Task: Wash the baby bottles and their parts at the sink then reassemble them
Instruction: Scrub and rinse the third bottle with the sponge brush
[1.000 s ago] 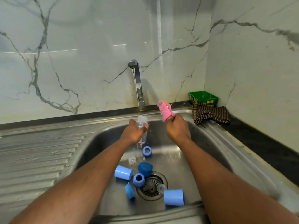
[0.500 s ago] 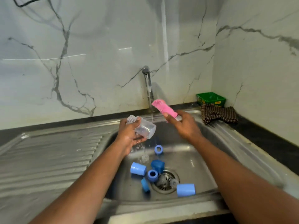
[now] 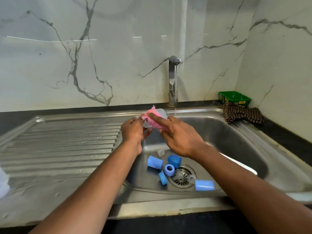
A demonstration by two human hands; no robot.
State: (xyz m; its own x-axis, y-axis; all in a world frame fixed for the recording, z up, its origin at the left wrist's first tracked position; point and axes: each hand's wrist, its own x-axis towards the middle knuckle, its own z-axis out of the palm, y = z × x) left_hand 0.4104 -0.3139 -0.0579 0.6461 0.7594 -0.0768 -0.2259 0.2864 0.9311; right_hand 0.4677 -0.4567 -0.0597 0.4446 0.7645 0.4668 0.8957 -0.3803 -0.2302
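Observation:
My left hand [image 3: 133,130] grips a clear baby bottle [image 3: 160,113] above the left edge of the sink basin [image 3: 236,141]. My right hand [image 3: 179,134] holds a pink sponge [image 3: 152,119] and presses it against the bottle, which it largely hides. On the basin floor lie two light blue caps [image 3: 154,162] [image 3: 204,184], a dark blue cap [image 3: 174,160], two blue collar rings [image 3: 169,170] [image 3: 163,178] and clear nipples [image 3: 160,152] [image 3: 191,178] around the drain [image 3: 181,179].
The tap [image 3: 173,80] runs a thin stream of water into the basin, just right of my hands. A ribbed steel drainboard [image 3: 59,149] spreads to the left. A green box [image 3: 233,97] and a checked brown cloth [image 3: 241,114] sit in the back right corner.
Both hands moved left, away from the running water. The sponge has come onto the bottle, where before it was held apart to the right.

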